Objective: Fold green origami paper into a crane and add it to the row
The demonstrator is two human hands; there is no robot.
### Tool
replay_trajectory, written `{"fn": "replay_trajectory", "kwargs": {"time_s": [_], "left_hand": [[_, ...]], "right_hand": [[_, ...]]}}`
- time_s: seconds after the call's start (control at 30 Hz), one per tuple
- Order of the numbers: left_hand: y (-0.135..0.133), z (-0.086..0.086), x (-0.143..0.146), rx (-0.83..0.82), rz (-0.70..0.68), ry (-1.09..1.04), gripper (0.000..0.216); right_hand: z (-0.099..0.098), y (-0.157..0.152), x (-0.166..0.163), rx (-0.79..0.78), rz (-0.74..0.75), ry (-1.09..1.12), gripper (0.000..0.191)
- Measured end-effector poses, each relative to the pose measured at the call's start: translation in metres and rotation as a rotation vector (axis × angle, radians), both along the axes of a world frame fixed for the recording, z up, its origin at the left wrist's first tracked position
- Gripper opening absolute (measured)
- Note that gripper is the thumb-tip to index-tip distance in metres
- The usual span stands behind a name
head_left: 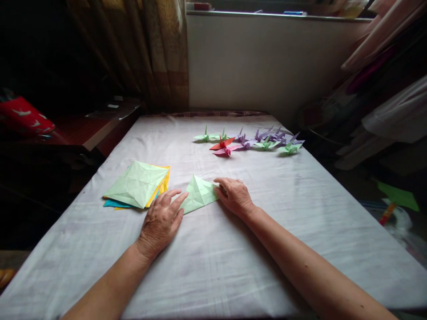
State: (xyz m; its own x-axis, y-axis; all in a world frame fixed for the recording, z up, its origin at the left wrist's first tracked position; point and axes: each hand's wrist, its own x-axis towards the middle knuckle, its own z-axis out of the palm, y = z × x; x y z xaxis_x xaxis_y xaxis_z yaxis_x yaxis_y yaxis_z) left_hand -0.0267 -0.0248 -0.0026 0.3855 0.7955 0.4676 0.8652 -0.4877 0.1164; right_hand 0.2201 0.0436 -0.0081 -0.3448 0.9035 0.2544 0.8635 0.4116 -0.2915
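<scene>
A pale green sheet of origami paper (201,194), folded in half into a creased triangle, lies on the cloth with its peak pointing away from me. My left hand (162,218) has its fingers and thumb about the triangle's left corner, which they partly cover. At the opposite corner, my right hand (235,195) pinches the paper between curled fingers and thumb. Left of the triangle rests a stack of creased paper squares (136,183), pale green on top, with yellow and blue edges showing beneath; my left hand is close beside it.
Several folded paper cranes (267,141) in green, purple, red and pink stand at the table's far right. A white cloth (213,275) covers the table. A dark wooden surface (96,129) adjoins at left. Clothes (396,115) hang at right, near a green paper piece (398,195).
</scene>
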Motion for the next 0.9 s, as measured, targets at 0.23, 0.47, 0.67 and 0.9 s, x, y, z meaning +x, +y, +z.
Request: {"fn": "replay_trajectory", "kwargs": {"time_s": [0.23,0.47,0.67,0.9], "left_hand": [[0.007,0.012,0.027,-0.137,-0.182,0.167,0.04],[0.007,0.0,0.035,-0.238,-0.079,0.244,0.064],[0.008,-0.018,0.026,-0.258,-0.116,0.306,0.071],[0.006,-0.024,0.023,-0.257,-0.118,0.261,0.072]], "right_hand": [[-0.001,-0.002,-0.003,0.024,-0.004,-0.087,0.023],[-0.003,-0.001,-0.003,0.061,-0.005,-0.069,0.024],[-0.001,-0.01,0.0,0.17,0.093,0.012,0.028],[0.002,-0.044,0.003,-0.075,0.448,-0.077,0.05]]}}
